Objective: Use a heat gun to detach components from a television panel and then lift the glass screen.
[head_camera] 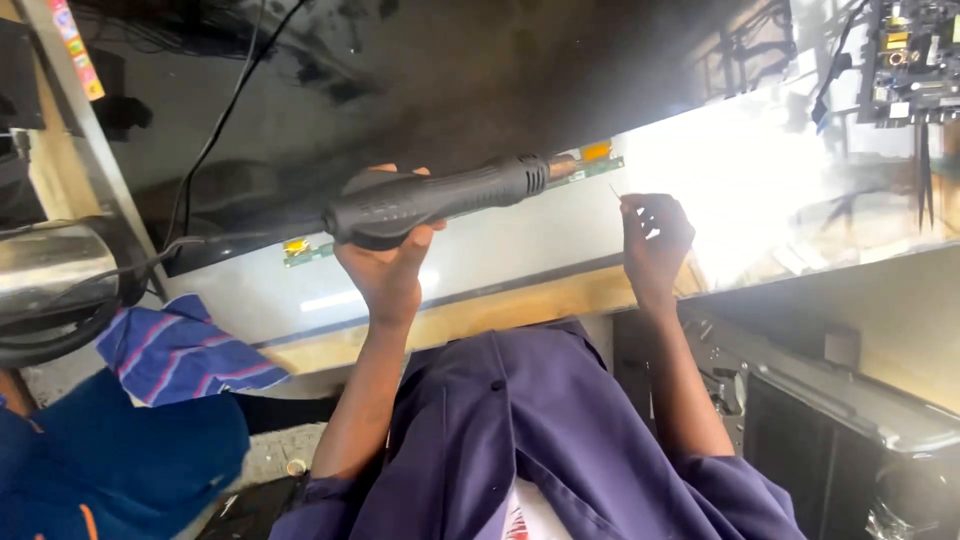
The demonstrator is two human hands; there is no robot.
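A large flat screen (430, 90) is lying across the workbench, its dark glossy panel filling the upper part of the view and its pale lower edge glaring white on the right side. A narrow sticker (75, 45) with red, yellow and green patches is clinging to the slanted post at the upper left. No packages or signs are showing.

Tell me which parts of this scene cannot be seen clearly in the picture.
- Head view: glare on the panel washes out its surface near the right hand.
- The thin tool in that hand is too small to identify.
- The left hand covers part of the heat gun handle.
- The circuit board is cut off by the edge.
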